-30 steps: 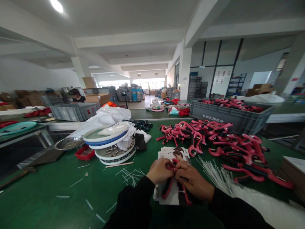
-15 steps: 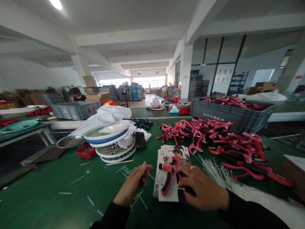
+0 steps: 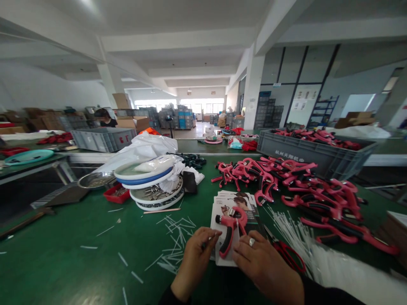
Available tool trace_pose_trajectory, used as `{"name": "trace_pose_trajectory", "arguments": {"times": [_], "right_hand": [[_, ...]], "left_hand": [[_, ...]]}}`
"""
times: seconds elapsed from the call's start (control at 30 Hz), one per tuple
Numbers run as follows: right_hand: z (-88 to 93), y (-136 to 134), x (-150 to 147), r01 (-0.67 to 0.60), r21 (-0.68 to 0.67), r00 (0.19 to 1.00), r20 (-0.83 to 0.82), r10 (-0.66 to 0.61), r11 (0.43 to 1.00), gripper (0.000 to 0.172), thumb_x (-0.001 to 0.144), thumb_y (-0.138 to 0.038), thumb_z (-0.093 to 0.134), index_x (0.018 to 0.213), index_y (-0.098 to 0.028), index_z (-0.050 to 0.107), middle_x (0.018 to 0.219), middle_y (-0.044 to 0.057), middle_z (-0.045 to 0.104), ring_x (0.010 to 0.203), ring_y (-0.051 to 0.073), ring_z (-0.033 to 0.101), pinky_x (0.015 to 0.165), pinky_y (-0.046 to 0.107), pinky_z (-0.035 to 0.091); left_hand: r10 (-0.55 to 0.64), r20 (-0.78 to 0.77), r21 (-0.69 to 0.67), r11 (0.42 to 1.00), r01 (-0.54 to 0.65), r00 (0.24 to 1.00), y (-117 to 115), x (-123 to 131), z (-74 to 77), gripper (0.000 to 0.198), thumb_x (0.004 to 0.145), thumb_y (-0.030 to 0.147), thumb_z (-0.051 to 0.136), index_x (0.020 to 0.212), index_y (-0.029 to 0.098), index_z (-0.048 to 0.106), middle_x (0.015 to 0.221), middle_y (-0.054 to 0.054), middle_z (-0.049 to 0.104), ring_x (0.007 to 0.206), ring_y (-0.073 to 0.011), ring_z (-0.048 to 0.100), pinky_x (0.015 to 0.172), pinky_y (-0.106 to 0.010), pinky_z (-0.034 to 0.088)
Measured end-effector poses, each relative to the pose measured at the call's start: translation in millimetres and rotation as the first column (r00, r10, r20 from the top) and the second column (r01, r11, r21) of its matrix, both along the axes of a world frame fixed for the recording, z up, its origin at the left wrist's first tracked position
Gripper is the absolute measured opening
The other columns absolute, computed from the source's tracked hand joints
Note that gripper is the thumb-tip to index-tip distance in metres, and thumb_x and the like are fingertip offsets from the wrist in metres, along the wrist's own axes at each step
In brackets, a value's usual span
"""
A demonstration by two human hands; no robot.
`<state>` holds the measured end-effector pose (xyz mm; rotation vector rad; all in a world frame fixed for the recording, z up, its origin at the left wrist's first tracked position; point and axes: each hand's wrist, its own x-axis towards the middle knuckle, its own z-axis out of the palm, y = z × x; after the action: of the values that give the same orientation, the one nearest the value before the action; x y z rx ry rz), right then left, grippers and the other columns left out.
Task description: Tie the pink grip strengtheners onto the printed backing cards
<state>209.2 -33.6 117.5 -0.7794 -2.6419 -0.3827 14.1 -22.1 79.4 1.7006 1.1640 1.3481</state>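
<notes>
"Grip of each hand?"

"Left hand (image 3: pixel 195 262) is curled, with its fingertips (image 3: pixel 211 239) drawn together beside the printed card (image 3: pixel 224 257); whether anything is pinched there cannot be told. Right hand (image 3: pixel 267 264) is laid open, its fingers spread across the card's lower right edge."

"What is set around the hands?"

"A green workbench (image 3: pixel 63 258) is spread beneath both. Far beyond the right hand, a grey plastic crate (image 3: pixel 313 157) is filled with pink-and-black grips, and a loose pile of hand grippers (image 3: pixel 286 182) is heaped nearer."

"And between the hands?"

"A pink-and-black hand gripper (image 3: pixel 230 231) is laid on the card, and a stack of printed cards (image 3: pixel 235 203) is placed just beyond it. Red-handled scissors (image 3: pixel 286 255) are left just beside the right hand, and cut white plastic strips (image 3: pixel 174 241) are scattered beside the left."
</notes>
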Motion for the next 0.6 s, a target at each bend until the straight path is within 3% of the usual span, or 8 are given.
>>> {"name": "trace_pose_trajectory", "arguments": {"times": [0.07, 0.13, 0.2, 0.3, 0.43, 0.6], "right_hand": [[2.5, 3.0, 6.2, 0.034, -0.012, 0.995, -0.092, -0.035, 0.999, 0.028, 0.083, -0.011, 0.047, 0.107, -0.020, 0.057, 0.098, 0.007, 0.065, 0.088, 0.019, 0.057, 0.081, 0.035, 0.041], [8.8, 6.0, 15.2, 0.140, -0.069, 0.977, -0.151, -0.149, 0.988, 0.026, 0.083, -0.021, 0.049, 0.108, -0.019, 0.057, 0.102, 0.009, 0.063, 0.092, 0.021, 0.056, 0.080, 0.035, 0.043], [15.7, 6.8, 22.2, 0.241, -0.151, 0.956, -0.135, -0.261, 0.959, 0.021, 0.080, -0.029, 0.054, 0.097, -0.020, 0.061, 0.096, 0.009, 0.062, 0.087, 0.023, 0.057, 0.073, 0.035, 0.044], [20.4, 3.2, 21.5, 0.298, -0.207, 0.950, -0.034, -0.311, 0.932, 0.011, 0.079, -0.024, 0.052, 0.079, -0.022, 0.063, 0.086, 0.007, 0.060, 0.077, 0.021, 0.056, 0.065, 0.033, 0.042], [12.1, -4.2, 7.4, 0.314, -0.099, 0.949, 0.039, -0.312, 0.944, 0.016, 0.078, -0.013, 0.048, 0.070, -0.020, 0.060, 0.082, 0.008, 0.059, 0.069, 0.019, 0.055, 0.062, 0.032, 0.039], [-11.2, -10.9, -4.7, 0.271, 0.159, 0.955, 0.074, -0.286, 0.949, 0.018, 0.067, -0.004, 0.047, 0.071, -0.019, 0.056, 0.077, 0.008, 0.061, 0.068, 0.022, 0.054, 0.061, 0.035, 0.037]], "left_hand": [[0.015, -0.016, 0.017, 1.000, -0.015, 1.000, 0.4, 0.1, -2.4, 0.021, 0.083, 0.031, 0.053, 0.090, 0.021, 0.070, 0.087, -0.006, 0.065, 0.083, -0.0172, 0.060, 0.076, -0.027, 0.046], [0.064, -0.013, -0.031, 0.997, -0.065, 0.998, 1.2, 0.5, -6.4, 0.021, 0.082, 0.032, 0.054, 0.092, 0.020, 0.069, 0.085, -0.005, 0.066, 0.077, -0.0163, 0.059, 0.072, -0.027, 0.047], [0.112, 0.014, -0.130, 0.986, -0.109, 0.994, 2.2, 1.7, -10.9, 0.025, 0.081, 0.035, 0.054, 0.093, 0.018, 0.067, 0.080, -0.004, 0.065, 0.066, -0.0146, 0.057, 0.063, -0.025, 0.046], [0.139, 0.082, -0.222, 0.968, -0.118, 0.987, 4.3, 4.8, -17.8, 0.030, 0.081, 0.041, 0.053, 0.094, 0.016, 0.063, 0.072, -0.003, 0.063, 0.059, -0.0131, 0.053, 0.054, -0.023, 0.043], [0.137, 0.122, -0.206, 0.972, -0.110, 0.983, 7.2, 7.8, -25.6, 0.031, 0.081, 0.042, 0.054, 0.094, 0.015, 0.061, 0.074, -0.003, 0.061, 0.059, -0.0124, 0.052, 0.055, -0.022, 0.042], [0.163, 0.130, -0.191, 0.972, -0.136, 0.978, 9.0, 8.6, -28.7, 0.030, 0.081, 0.042, 0.054, 0.092, 0.015, 0.062, 0.067, -0.001, 0.058, 0.056, -0.0114, 0.049, 0.053, -0.022, 0.040]]}}
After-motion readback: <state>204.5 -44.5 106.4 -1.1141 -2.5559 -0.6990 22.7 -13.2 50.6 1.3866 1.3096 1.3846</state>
